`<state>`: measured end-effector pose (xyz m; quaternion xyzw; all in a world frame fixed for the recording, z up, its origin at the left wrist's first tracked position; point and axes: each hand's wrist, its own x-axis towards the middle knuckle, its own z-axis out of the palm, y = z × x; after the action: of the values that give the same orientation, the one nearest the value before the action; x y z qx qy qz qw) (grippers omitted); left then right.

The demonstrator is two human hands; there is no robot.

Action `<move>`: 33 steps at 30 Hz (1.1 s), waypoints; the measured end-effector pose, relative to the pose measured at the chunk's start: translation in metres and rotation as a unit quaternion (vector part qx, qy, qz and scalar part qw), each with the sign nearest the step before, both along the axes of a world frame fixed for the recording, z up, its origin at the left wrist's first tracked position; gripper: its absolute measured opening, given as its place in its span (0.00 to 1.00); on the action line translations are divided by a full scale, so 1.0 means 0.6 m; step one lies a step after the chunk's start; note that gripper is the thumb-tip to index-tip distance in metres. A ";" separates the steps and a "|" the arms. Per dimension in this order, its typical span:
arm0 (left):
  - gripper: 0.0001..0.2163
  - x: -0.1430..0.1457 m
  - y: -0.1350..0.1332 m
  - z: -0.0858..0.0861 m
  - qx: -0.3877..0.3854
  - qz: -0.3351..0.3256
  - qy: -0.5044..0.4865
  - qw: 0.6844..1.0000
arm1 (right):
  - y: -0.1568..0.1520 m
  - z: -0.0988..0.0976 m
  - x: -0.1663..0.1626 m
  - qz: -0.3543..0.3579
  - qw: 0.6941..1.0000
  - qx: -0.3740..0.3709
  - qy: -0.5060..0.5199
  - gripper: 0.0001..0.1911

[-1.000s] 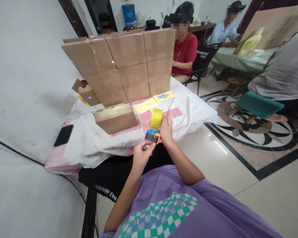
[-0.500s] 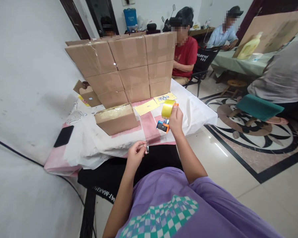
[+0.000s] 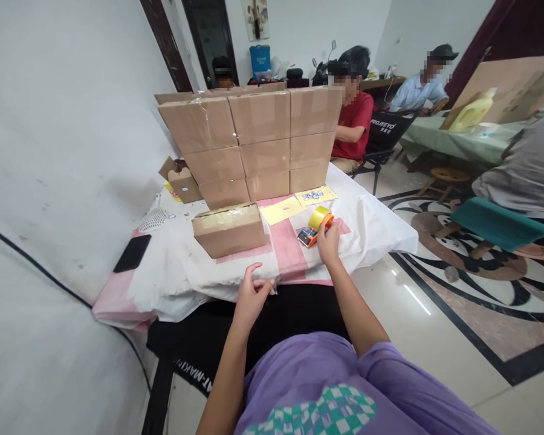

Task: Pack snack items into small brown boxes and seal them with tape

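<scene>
My right hand (image 3: 329, 243) is closed around the orange side of a tape dispenser (image 3: 307, 237), low over the right front of the table. A yellowish roll of tape (image 3: 320, 217) sits on it. My left hand (image 3: 254, 291) is at the table's front edge, index finger raised and the other fingers curled toward the thumb. A small piece of clear tape (image 3: 274, 290) shows at its fingertips. Between the hands and the stack stands a cardboard box (image 3: 233, 235) with shiny tape along its top.
A wall of stacked cardboard boxes (image 3: 265, 142) fills the back of the table. Yellow cards (image 3: 281, 211), a black phone (image 3: 132, 254) and a white perforated scoop (image 3: 154, 219) lie around. A person in red (image 3: 362, 118) sits behind; others are farther off.
My right hand has lowered the tape dispenser toward the tabletop. The left hand's index finger has lifted away from the thumb. The whole view has shifted slightly.
</scene>
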<state>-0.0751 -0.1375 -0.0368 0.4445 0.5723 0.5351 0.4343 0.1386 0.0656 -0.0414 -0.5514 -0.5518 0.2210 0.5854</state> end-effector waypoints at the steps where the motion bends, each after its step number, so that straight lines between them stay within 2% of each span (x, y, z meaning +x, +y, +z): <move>1: 0.29 -0.005 0.000 -0.005 -0.002 0.003 -0.001 1.000 | -0.018 0.002 0.000 0.012 1.000 0.006 -0.005 0.07; 3: 0.29 -0.014 -0.002 -0.013 0.002 0.007 0.001 1.000 | -0.060 0.011 -0.012 0.071 0.997 0.012 -0.023 0.08; 5: 0.27 -0.020 -0.005 -0.014 0.015 0.004 0.013 1.000 | -0.106 0.028 -0.039 0.195 0.979 0.007 -0.060 0.09; 7: 0.24 -0.027 -0.009 -0.009 0.030 -0.002 0.038 0.999 | -0.145 0.051 -0.073 0.360 0.924 0.005 -0.127 0.07; 8: 0.23 -0.030 -0.012 -0.005 0.035 -0.006 0.056 0.998 | -0.160 0.064 -0.090 0.417 0.894 0.008 -0.162 0.07; 10: 0.22 -0.040 -0.017 0.001 0.044 -0.009 0.101 0.994 | -0.177 0.090 -0.121 0.480 0.846 0.020 -0.230 0.04; 12: 0.21 -0.053 -0.023 0.002 0.050 0.000 0.141 0.989 | -0.183 0.112 -0.145 0.495 0.820 0.038 -0.284 0.02; 15: 0.22 -0.080 -0.027 -0.008 0.038 0.037 0.189 0.981 | -0.176 0.142 -0.169 0.502 0.795 0.079 -0.332 0.06; 17: 0.19 -0.105 -0.024 -0.016 0.033 0.083 0.230 0.969 | -0.164 0.167 -0.177 0.487 0.807 0.113 -0.316 0.07; 19: 0.13 -0.139 -0.014 -0.015 0.047 0.146 0.260 0.953 | -0.148 0.200 -0.184 0.462 0.831 0.137 -0.276 0.07; 22: 0.11 -0.211 0.025 0.013 0.091 0.245 0.273 0.926 | -0.117 0.257 -0.204 0.456 0.844 0.153 -0.236 0.06; 24: 0.13 -0.267 0.066 0.043 0.121 0.295 0.277 0.906 | -0.095 0.290 -0.230 0.488 0.833 0.148 -0.213 0.06; 26: 0.18 -0.320 0.116 0.070 0.153 0.301 0.276 0.900 | -0.074 0.312 -0.267 0.539 0.813 0.129 -0.182 0.07; 29: 0.22 -0.374 0.185 0.084 0.147 0.242 0.281 0.917 | -0.040 0.320 -0.336 0.622 0.769 0.065 -0.132 0.09; 31: 0.21 -0.392 0.216 0.073 0.122 0.223 0.281 0.926 | -0.014 0.310 -0.384 0.666 0.737 0.019 -0.113 0.11; 33: 0.18 -0.398 0.231 0.054 0.100 0.224 0.272 0.931 | 0.014 0.288 -0.429 0.680 0.722 -0.008 -0.125 0.12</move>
<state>-0.3142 0.0011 -0.0043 0.4743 0.6969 0.5313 0.0843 -0.1187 0.0740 0.1317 -0.0556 -0.8448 0.4935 0.1992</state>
